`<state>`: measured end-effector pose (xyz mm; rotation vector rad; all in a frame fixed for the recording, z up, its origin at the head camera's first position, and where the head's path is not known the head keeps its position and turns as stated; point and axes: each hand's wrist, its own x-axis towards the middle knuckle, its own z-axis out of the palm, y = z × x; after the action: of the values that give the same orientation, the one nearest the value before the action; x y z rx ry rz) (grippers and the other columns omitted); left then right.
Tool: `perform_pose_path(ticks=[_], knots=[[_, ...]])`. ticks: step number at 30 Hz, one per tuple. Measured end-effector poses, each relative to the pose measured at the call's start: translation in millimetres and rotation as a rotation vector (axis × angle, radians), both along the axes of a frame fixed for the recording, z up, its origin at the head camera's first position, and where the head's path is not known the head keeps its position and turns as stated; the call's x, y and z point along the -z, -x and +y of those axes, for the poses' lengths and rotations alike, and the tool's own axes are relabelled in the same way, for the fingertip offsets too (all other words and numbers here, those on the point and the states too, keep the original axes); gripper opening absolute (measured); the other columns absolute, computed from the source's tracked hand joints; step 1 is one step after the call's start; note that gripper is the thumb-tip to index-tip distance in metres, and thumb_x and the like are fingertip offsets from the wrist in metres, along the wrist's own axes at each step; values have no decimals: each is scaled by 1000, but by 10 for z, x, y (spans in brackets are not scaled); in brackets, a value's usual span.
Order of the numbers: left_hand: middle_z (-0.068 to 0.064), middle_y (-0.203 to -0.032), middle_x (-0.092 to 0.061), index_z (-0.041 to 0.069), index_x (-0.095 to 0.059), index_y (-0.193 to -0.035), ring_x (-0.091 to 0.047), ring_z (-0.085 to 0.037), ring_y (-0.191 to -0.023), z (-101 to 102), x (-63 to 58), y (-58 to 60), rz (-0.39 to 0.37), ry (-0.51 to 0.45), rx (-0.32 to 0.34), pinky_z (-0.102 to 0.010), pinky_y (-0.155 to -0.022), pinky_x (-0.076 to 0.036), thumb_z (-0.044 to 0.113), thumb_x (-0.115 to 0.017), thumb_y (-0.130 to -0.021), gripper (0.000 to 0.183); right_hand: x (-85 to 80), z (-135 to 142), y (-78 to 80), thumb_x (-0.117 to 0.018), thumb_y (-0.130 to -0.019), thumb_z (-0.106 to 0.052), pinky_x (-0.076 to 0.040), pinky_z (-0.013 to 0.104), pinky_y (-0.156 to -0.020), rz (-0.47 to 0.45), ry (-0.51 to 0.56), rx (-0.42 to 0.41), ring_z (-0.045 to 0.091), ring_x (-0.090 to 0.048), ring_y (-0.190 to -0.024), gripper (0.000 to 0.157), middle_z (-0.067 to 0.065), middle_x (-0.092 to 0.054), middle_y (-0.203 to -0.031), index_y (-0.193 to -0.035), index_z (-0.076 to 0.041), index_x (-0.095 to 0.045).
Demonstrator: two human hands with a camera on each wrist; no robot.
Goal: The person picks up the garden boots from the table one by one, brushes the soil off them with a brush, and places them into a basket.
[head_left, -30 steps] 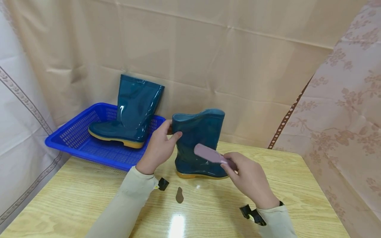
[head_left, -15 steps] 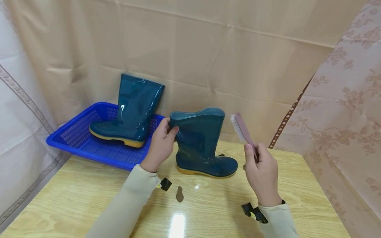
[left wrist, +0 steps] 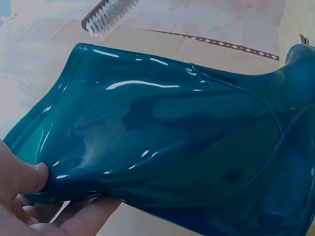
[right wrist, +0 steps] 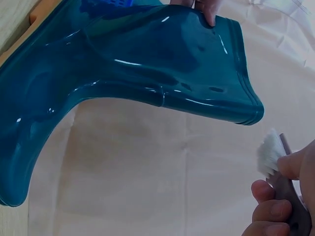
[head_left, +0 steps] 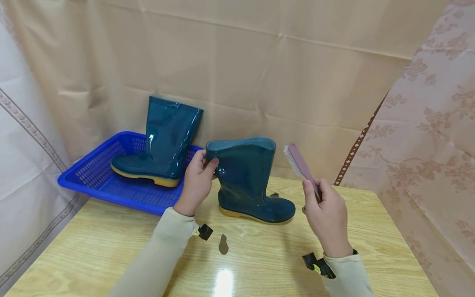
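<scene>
A dark teal rain boot (head_left: 246,177) with a yellow sole stands upright on the table, its toe to the right. My left hand (head_left: 198,181) grips the back of its shaft near the top, thumb on the near side, as the left wrist view shows too. To the right of the boot my right hand (head_left: 328,214) holds a mauve scrub brush (head_left: 301,160) by its handle, head up. The brush's white bristles (right wrist: 269,153) face the boot, apart from it. A matching boot (head_left: 163,142) sits inside a blue plastic basket (head_left: 105,196) at the left.
A brown, sole-shaped patch (head_left: 223,244) lies on the wooden table (head_left: 259,264) in front of the boot. Another small brown piece (head_left: 274,194) shows behind the boot's foot. A beige curtain (head_left: 237,74) hangs behind the table, and a floral cloth (head_left: 438,136) hangs at the right.
My right hand has drawn the brush from the front of the boot's shaft to the right and turned it head up. The boot's top has shifted slightly left with my left hand.
</scene>
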<state>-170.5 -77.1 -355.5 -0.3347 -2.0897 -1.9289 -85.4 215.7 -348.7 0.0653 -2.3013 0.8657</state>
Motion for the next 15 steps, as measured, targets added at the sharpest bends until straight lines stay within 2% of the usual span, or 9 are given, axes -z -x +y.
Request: perform_pose_path(ticks=[3,6,11,15], knots=[[-20,-127,-63,1,-50,-133,-61,-29,-115,6,-19,-8,-8,-3,23,-53,-96,-55,10,-45,-111,24,-4,7,-8,-57,-108,-34,-34,30,-45,-8,7,7,10,-55,-49,29,-2,-55,-60,-94,-9,-64],[-20,-133,-60,1,-48,-135,-59,-31,-121,-6,-54,-12,-26,-24,78,-57,-96,-55,11,-41,-112,26,-9,13,-14,-58,-107,-33,-33,30,-46,-7,6,18,11,-53,-49,28,-2,-52,-61,-94,-9,-64],[-17,-144,-53,2,-44,-140,-52,-31,-134,-91,-98,40,-31,-76,167,-60,-107,-46,10,-37,-113,29,-18,13,-22,-58,-107,-32,-32,29,-46,3,2,19,12,-51,-50,27,-1,-50,-61,-94,-9,-64],[-16,-146,-51,3,-41,-144,-49,-29,-138,-133,-91,113,-45,-74,173,-56,-114,-40,12,-37,-113,32,-23,4,-24,-57,-107,-34,-35,29,-46,-9,13,2,11,-55,-50,28,-1,-53,-62,-95,-10,-64]])
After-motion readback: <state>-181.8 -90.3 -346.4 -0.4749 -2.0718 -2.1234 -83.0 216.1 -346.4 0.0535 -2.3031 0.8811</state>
